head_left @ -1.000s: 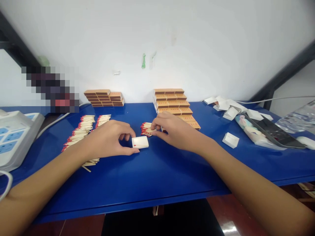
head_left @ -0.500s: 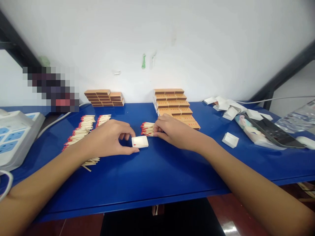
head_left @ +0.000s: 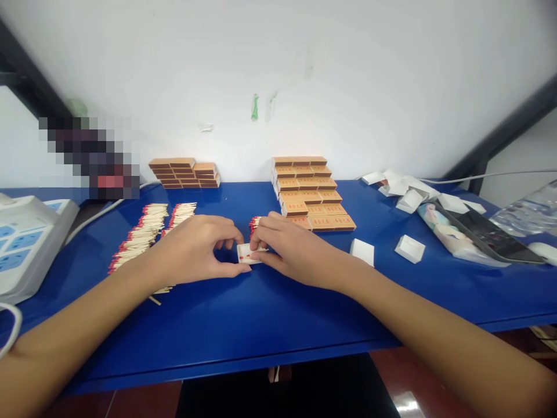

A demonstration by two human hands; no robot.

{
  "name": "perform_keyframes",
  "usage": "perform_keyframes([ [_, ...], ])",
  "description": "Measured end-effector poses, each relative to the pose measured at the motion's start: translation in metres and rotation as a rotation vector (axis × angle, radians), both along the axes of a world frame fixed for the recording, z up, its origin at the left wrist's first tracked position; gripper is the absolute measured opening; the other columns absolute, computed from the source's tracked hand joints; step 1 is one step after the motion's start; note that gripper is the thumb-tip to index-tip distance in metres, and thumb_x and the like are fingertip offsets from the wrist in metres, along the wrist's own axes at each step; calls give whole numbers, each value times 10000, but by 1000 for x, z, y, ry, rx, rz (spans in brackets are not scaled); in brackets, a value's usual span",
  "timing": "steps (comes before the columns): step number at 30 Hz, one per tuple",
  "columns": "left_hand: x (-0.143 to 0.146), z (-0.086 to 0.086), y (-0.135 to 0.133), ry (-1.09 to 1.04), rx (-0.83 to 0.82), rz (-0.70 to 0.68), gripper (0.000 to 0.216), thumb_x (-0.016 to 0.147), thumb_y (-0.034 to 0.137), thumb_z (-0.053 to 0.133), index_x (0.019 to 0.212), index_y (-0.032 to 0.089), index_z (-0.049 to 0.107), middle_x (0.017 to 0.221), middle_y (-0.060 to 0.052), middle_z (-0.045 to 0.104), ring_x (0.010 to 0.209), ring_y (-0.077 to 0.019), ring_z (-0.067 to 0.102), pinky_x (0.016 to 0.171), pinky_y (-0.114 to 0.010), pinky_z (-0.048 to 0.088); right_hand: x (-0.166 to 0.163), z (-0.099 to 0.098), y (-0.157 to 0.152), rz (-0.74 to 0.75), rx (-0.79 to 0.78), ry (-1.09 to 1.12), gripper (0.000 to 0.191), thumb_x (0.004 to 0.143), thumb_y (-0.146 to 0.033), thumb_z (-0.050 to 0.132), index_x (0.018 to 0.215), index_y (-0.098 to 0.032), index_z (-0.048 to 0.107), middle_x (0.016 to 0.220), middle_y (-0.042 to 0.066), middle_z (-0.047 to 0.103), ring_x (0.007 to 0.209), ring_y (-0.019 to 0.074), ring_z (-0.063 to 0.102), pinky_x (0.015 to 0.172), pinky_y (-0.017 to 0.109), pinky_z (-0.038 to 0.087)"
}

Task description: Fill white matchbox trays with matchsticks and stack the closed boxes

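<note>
My left hand (head_left: 191, 249) curls around the left end of a small white matchbox tray (head_left: 246, 254) on the blue table (head_left: 261, 313), thumb and fingers pinching it. My right hand (head_left: 287, 249) rests on the tray's right end, its fingers pressing a bunch of red-tipped matches (head_left: 253, 223) down into it. Most of the tray is hidden under both hands.
Loose matches (head_left: 143, 235) lie in rows at the left. Two stacks of brown matchbox sleeves (head_left: 311, 194) (head_left: 185, 173) stand by the wall. White empty trays (head_left: 409, 248) are scattered at the right, one (head_left: 362, 251) near my right wrist. A power strip (head_left: 26, 238) sits far left.
My right hand has carried the bunch of matches left from the small pile to the tray and now covers it. A white tray behind the right wrist has come into view.
</note>
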State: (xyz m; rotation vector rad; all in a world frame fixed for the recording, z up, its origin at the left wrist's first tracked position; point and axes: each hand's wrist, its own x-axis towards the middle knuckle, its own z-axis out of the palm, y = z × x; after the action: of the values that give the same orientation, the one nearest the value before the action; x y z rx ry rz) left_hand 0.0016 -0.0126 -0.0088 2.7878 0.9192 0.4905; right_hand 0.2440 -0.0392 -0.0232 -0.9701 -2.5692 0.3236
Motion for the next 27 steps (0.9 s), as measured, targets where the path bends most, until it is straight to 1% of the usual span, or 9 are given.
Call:
perform_keyframes([
  [3, 0, 0, 0, -2, -9, -1, 322, 860, 508, 805, 907, 197, 739, 803, 2, 694, 723, -156, 631, 679, -289, 444, 3, 1, 0, 16, -6, 29, 72, 1051, -223, 621, 1026, -178, 672, 1048, 85, 651, 1013, 233, 551, 871, 362, 442],
  [8, -1, 0, 2, 7, -18, 7, 323, 855, 522, 801, 911, 206, 763, 803, -4, 704, 709, -159, 631, 663, -287, 446, 15, 11, 0, -37, -55, 44, 15, 990, -199, 678, 977, -199, 685, 1025, 69, 656, 972, 221, 582, 831, 351, 452],
  [10, -2, 0, 2, 8, -19, 7, 325, 849, 522, 807, 905, 205, 766, 802, -5, 702, 709, -158, 628, 659, -286, 445, 17, 13, 0, -44, -90, 18, 48, 980, -176, 671, 937, -198, 672, 993, 61, 657, 941, 212, 589, 820, 347, 453],
  [13, -2, 0, 2, 10, -21, 10, 329, 839, 524, 820, 885, 203, 764, 799, -4, 697, 712, -156, 627, 660, -285, 443, 16, 12, 0, -47, -109, 6, 112, 1006, -173, 630, 898, -193, 649, 969, 56, 657, 921, 201, 589, 800, 336, 446],
  [18, -2, -1, 2, 8, -18, 6, 331, 848, 528, 816, 900, 203, 775, 803, -7, 698, 718, -157, 628, 673, -288, 441, 11, 9, 0, -54, -77, 38, 119, 1031, -211, 631, 918, -185, 659, 996, 53, 661, 915, 190, 583, 774, 321, 429],
  [23, -2, 0, 2, 11, -22, 14, 327, 847, 524, 815, 910, 205, 782, 810, -5, 701, 723, -157, 634, 677, -292, 441, 12, 11, 0, -39, -82, 28, 100, 1017, -198, 640, 934, -189, 696, 997, 52, 659, 881, 181, 587, 757, 312, 417],
  [25, -2, 1, 3, 9, -25, 20, 331, 847, 529, 814, 907, 205, 783, 812, -6, 702, 727, -158, 638, 677, -291, 440, 17, 13, 3, -79, -54, 64, 127, 1026, -221, 622, 943, -193, 714, 951, 45, 653, 841, 175, 583, 741, 312, 409],
  [27, -4, 1, 3, 8, -23, 25, 340, 847, 540, 812, 908, 206, 783, 817, -6, 703, 734, -159, 640, 680, -290, 441, 24, 14, 8, -160, -1, 75, 142, 1024, -235, 612, 942, -193, 721, 899, 40, 645, 808, 176, 571, 724, 315, 393],
])
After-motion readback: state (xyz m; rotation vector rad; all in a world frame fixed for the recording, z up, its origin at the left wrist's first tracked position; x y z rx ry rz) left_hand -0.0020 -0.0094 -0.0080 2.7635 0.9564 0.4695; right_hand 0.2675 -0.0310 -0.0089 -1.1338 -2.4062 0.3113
